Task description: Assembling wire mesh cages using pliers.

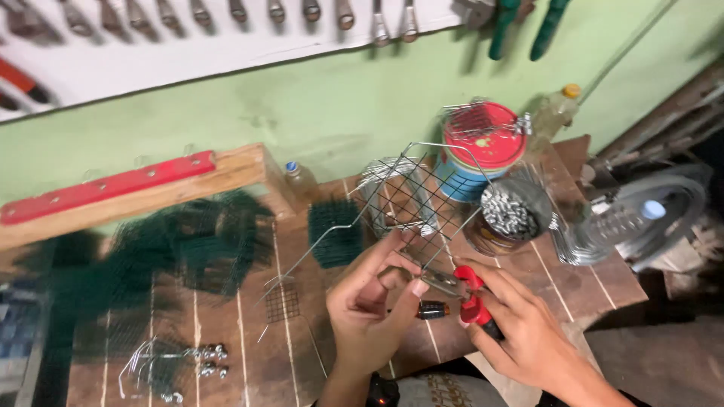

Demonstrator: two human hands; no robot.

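Fingers of the left hand (375, 305) pinch the lower edge of a bare wire mesh piece (417, 202), holding it tilted up off the wooden workbench (573, 283), apparently so the edge stays steady. The right hand (520, 332) is clenched round red-handled pliers (469, 292), whose nose meets that same edge just beside the left thumb. Behind the mesh stand a red-lidded tin (483, 143) and a jar of small metal parts (511, 215); dark green mesh (188, 245) lies well apart to the left.

We note the left hand (371, 310) and right hand (520, 332) both bare: no gloves, rings or sleeves. Short nails. Patterned cloth below, possibly the person's clothing; too blurred.
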